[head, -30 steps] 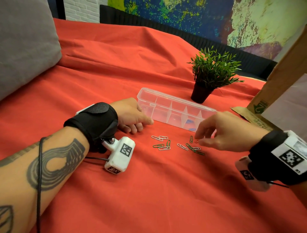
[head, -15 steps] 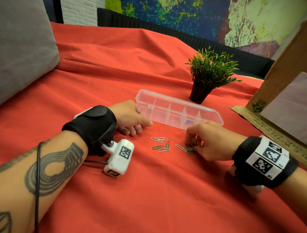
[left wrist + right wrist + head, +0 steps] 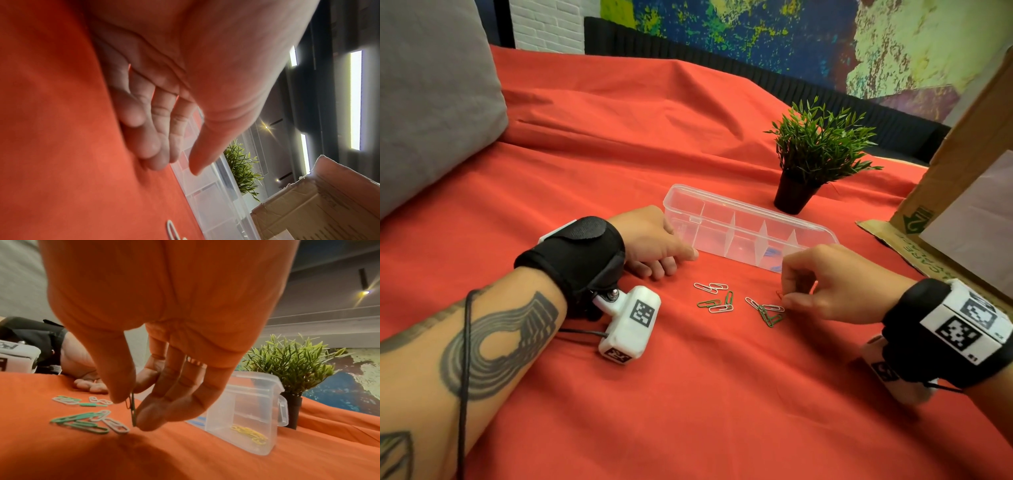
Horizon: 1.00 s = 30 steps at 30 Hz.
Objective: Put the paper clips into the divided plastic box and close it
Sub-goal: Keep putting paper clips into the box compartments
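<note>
A clear divided plastic box (image 3: pixel 750 233) lies open on the red cloth, with yellow clips (image 3: pixel 249 434) and blue clips (image 3: pixel 772 255) in its right compartments. Green and white paper clips lie loose in front of it in two small groups (image 3: pixel 714 298) (image 3: pixel 767 311). My right hand (image 3: pixel 786 297) hovers just right of the second group and pinches a green paper clip (image 3: pixel 132 404) upright between thumb and fingertips; a thin red one seems caught with it. My left hand (image 3: pixel 676 262) rests on the cloth at the box's left end, fingers loosely curled, thumb (image 3: pixel 197 162) against the box wall (image 3: pixel 207 191).
A small potted plant (image 3: pixel 815 154) stands just behind the box. A cardboard carton (image 3: pixel 962 192) rises at the right edge, and a grey cushion (image 3: pixel 431 96) lies at the far left. The red cloth (image 3: pixel 688 394) runs toward me.
My right hand dropped from beside the box onto the right group of clips, then rose a little with a clip pinched. The left hand and the box stayed put.
</note>
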Each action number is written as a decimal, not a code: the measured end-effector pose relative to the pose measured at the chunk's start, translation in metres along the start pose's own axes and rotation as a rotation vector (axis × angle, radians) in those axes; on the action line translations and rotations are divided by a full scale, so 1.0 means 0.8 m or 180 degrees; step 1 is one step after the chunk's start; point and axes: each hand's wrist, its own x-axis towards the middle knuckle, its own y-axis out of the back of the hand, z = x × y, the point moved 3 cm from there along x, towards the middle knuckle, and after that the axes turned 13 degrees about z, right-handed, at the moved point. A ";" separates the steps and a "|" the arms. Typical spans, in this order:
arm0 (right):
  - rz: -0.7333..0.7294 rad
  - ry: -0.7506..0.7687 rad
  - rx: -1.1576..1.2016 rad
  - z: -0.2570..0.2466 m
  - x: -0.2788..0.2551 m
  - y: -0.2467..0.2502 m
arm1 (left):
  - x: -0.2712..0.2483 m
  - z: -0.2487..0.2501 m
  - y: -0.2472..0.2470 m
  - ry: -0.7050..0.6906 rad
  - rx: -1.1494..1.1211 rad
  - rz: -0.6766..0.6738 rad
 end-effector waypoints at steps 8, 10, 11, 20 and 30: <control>0.0110 -0.0049 0.0110 -0.006 -0.002 0.001 | 0.001 -0.001 0.000 -0.0011 0.0035 -0.0008; 0.0068 -0.0047 0.0182 -0.007 -0.003 0.001 | 0.001 -0.001 0.000 -0.0016 0.0032 -0.0012; 0.0002 -0.0025 0.0226 -0.010 -0.004 0.000 | 0.001 -0.001 0.000 -0.0019 0.0030 -0.0012; 0.0648 0.0057 0.0793 -0.025 0.019 0.031 | 0.003 -0.002 0.000 -0.0003 0.0017 -0.0006; 0.1299 -0.0259 0.0138 -0.002 0.109 0.033 | 0.000 -0.001 0.000 -0.0010 0.0024 0.0009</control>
